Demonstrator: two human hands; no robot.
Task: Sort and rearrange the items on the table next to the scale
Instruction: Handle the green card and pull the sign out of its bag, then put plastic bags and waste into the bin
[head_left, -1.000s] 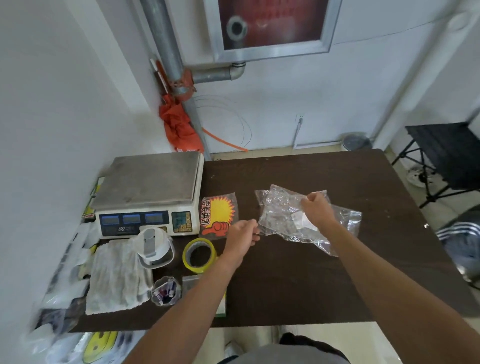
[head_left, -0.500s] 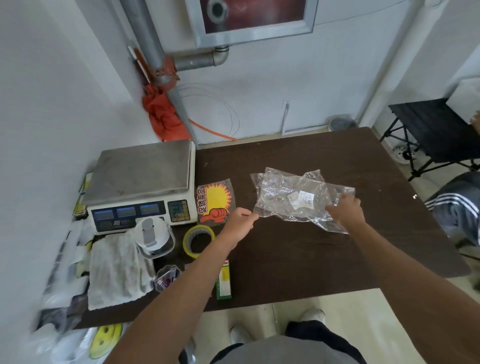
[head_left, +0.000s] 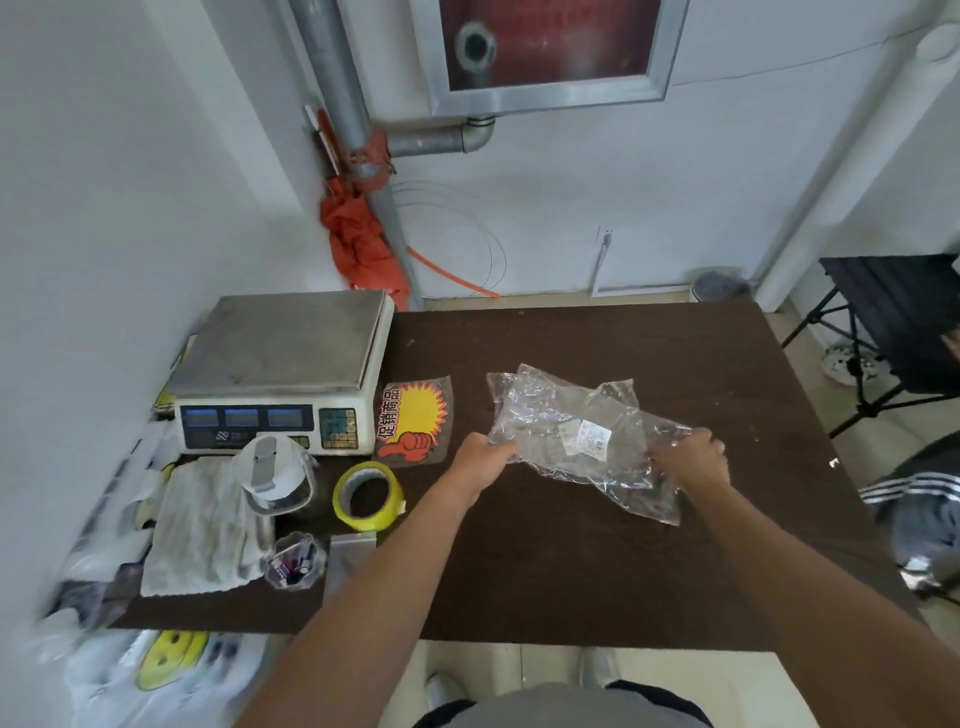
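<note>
Now at the bag step. Both hands are on the plastic bag (head_left: 571, 431), which lies crumpled on the dark table (head_left: 571, 582), right of centre and well apart from the scale (head_left: 280, 358) in the far left corner. Left hand (head_left: 480, 457) pinches the bag's near left corner, fingers curled over the edge. Right hand (head_left: 693, 460) grips the bag's right end, knuckles up, fingers tucked into the film. Hands are apart, with the bag spread between them. A white label (head_left: 592, 435) faces up near the bag's middle. Cannot tell whether the bag is lifted or only resting on the wood.

By the scale: a red-and-yellow sign (head_left: 413, 418) lies flat just right of the keypad, between scale and bag. Nearer me, a yellow tape roll (head_left: 368, 496). Left of the tape, a clear jug (head_left: 272, 475) sits against the scale's front, beside a pale cloth (head_left: 202, 525). A small clear cup (head_left: 295, 564) stands at the cloth's near right corner; contents too small to name.

Judgement: the step in hand is flattening or folding the bag so it can join the group by the scale. The task looks early to midway, since the left cluster is loose and not lined up. The next move calls for bringing the two ends together or smoothing the film, then carrying it left to a spot beside the sign. Film is slippery and springy, so a light pinch may let it slide. Lift rather than drag, or the sign and tape roll may get swept.
</note>
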